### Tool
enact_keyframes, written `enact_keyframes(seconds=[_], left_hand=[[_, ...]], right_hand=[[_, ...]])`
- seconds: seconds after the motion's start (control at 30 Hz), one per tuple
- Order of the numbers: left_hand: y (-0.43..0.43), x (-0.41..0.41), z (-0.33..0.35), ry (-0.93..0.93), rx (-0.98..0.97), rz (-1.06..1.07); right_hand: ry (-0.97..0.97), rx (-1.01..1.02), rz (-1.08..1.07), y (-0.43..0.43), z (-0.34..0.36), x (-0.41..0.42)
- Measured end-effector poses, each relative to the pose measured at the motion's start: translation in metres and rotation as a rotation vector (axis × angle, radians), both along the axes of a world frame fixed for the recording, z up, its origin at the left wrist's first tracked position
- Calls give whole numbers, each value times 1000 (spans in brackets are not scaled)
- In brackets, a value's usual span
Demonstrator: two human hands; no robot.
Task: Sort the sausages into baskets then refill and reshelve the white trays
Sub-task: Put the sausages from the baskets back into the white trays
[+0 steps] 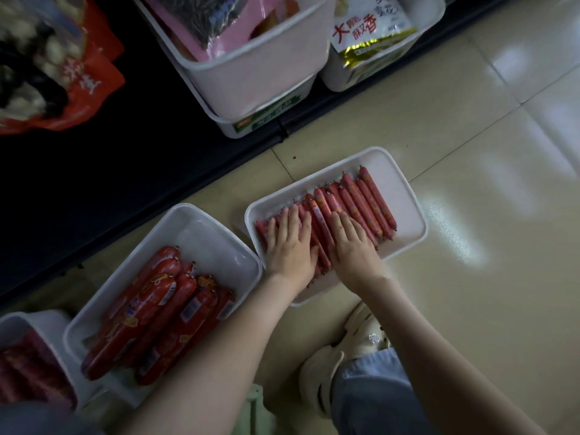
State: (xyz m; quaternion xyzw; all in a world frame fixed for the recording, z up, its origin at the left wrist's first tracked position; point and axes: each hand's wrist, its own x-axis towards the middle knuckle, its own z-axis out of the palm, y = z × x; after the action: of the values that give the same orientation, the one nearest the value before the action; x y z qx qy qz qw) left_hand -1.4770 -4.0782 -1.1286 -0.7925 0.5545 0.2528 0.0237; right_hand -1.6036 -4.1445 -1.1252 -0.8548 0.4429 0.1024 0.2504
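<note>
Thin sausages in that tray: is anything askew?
Yes. Between the left hand and right hand, a few thin sausages ride on top of the row, slightly slanted; the rest lie flat in the tray.

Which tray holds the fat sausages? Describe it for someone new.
Find the dark shelf base crossing the tiled floor. Beside it, take the white tray just left of the one under the left hand and right hand. It holds thick, stubby red sausages; its neighbour holds thin sticks.

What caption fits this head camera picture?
Left hand and right hand lie flat on thin sausages in a white tray beside fat sausages.
</note>
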Motion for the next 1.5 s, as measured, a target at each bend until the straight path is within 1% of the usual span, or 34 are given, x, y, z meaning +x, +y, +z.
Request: enact_keyframes(seconds=[0.07,0.17,0.23,0.3,0.37,0.5,0.6,0.7,0.8,0.9,0.97,1.07,1.1,1.17,1.23,1.3,1.37,1.43,1.5], left_hand=[[8,8,24,56,-85,37],[22,33,74,130,-222,98],[34,58,114,117,-291,146],[52,88,157,60,-378,181],[75,118,196,62,-426,227],[154,175,282,-28,-567,333],[231,210,328,-168,-675,448],[319,240,356,-267,-716,562],[416,264,369,-391,-723,722],[519,275,372,-480,-695,870],[591,275,365,-515,-649,992],[702,260,341,-587,-566,1205],[737,251,327,-585,-521,1273],[805,223,293,-547,-419,1412],[863,185,250,-508,-299,1560],[910,143,203,-434,-178,1689],[942,107,161,-377,-35,1786],[963,82,127,-300,108,1830],[976,68,103,-264,206,1840]], right_hand=[[-49,-30,20,7,25,18],[-184,-68,83,21,75,53],[-281,-104,125,33,116,81],[-368,-128,151,47,159,111],[-421,-180,212,62,196,142],[-487,-289,411,118,278,208],[-519,-360,598,180,327,256],[-572,-387,793,256,358,305],[-613,-378,975,343,380,351],[-647,-341,1150,438,390,389],[-634,-302,1271,505,389,409],[-660,-277,1477,604,370,431],[-660,-274,1557,638,359,437],[-630,-255,1724,707,333,442],[-556,-219,1907,775,301,435],[-518,-169,2082,836,258,418],[-500,-129,2280,876,215,394],[-499,-185,2523,896,168,373],[-385,-362,2720,906,126,357]])
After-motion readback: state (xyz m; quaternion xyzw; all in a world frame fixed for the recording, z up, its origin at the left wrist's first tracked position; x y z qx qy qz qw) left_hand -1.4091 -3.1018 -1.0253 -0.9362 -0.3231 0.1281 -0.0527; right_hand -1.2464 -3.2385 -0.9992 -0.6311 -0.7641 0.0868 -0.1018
